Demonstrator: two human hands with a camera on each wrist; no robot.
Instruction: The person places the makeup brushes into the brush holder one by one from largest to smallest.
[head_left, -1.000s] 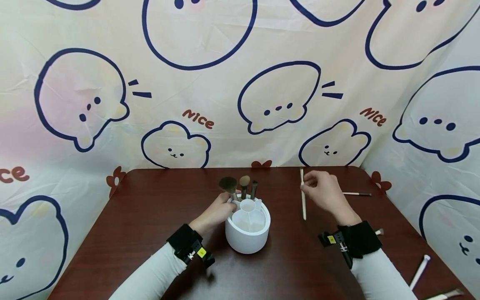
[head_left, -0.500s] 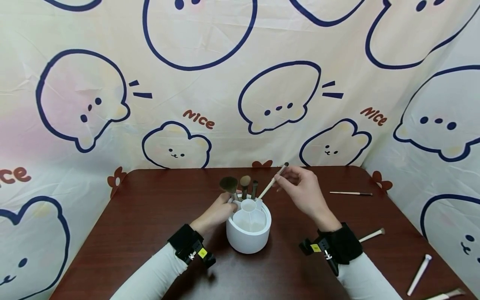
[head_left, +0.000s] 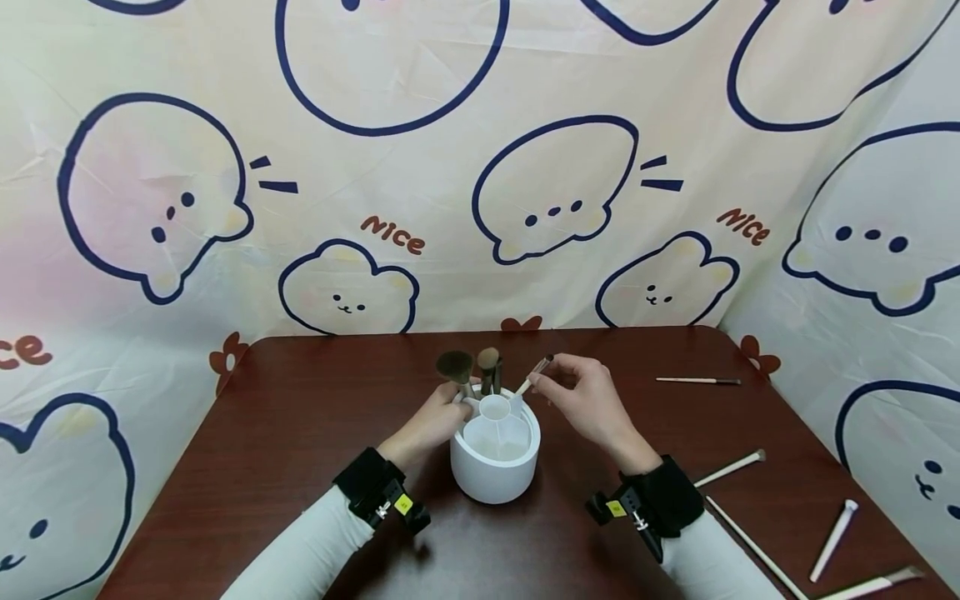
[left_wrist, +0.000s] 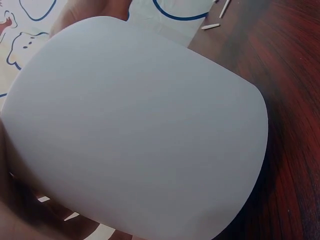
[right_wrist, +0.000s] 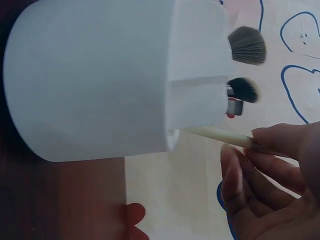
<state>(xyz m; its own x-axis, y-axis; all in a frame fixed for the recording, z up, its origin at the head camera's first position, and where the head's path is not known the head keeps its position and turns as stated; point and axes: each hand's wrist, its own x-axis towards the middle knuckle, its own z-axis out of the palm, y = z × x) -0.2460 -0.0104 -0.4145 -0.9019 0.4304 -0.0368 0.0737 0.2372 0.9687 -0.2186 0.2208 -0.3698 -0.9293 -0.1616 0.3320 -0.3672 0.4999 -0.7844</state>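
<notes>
1. Your R hand (head_left: 592, 406) pinched a thin brush (right_wrist: 220, 135), low end hidden at far-R rim of white holder (head_left: 495, 479).
2. Your L hand (head_left: 429, 421) gripped white holder's L side, fingers mostly hidden.
3. Near-R brush (head_left: 873, 586) was cut off.

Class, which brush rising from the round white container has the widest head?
The dark brush with flared bristles, leftmost in the head view; the other brushes have narrower heads.

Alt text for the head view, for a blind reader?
The right hand pinches a brush at the rim of a white holder that the left hand grips. Three brushes stand in it; more brushes lie at right on the table.
</notes>
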